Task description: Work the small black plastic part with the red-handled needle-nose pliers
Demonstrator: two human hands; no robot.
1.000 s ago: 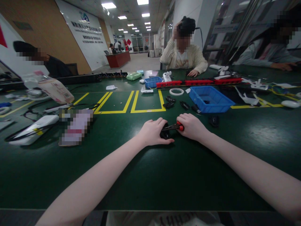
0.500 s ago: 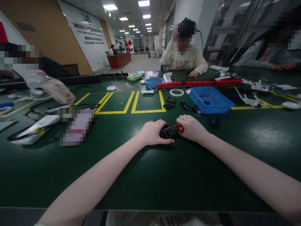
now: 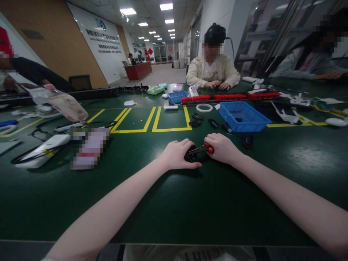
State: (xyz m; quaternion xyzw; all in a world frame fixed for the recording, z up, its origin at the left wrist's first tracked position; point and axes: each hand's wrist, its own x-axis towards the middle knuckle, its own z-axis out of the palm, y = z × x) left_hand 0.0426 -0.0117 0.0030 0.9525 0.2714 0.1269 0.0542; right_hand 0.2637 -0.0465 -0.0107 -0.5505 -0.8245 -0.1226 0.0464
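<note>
In the middle of the green table point(image 3: 174, 203), my left hand point(image 3: 178, 155) is closed around a small black part point(image 3: 191, 156), steadying it on the surface. Fingers cover much of that part, so its kind cannot be made out. My right hand point(image 3: 223, 148) grips long-nose pliers with red handles point(image 3: 208, 148). The dark jaws of the pliers point left and touch or overlap the black part. Several similar black pieces point(image 3: 197, 119) lie beyond my hands, and one more black piece point(image 3: 247, 141) rests right of my right hand.
A blue bin point(image 3: 243, 117) stands beyond my right hand, near a roll of white tape point(image 3: 204, 108). Red strips point(image 3: 231, 97) lie farther back. At left are a phone point(image 3: 91, 148), a white device with cables point(image 3: 40, 150) and a bottle point(image 3: 67, 105). A person point(image 3: 213, 69) sits opposite.
My hands and the pliers hold nearly the same place. The person opposite has lowered a raised hand to the table. At far left, another person's arm has shifted.
</note>
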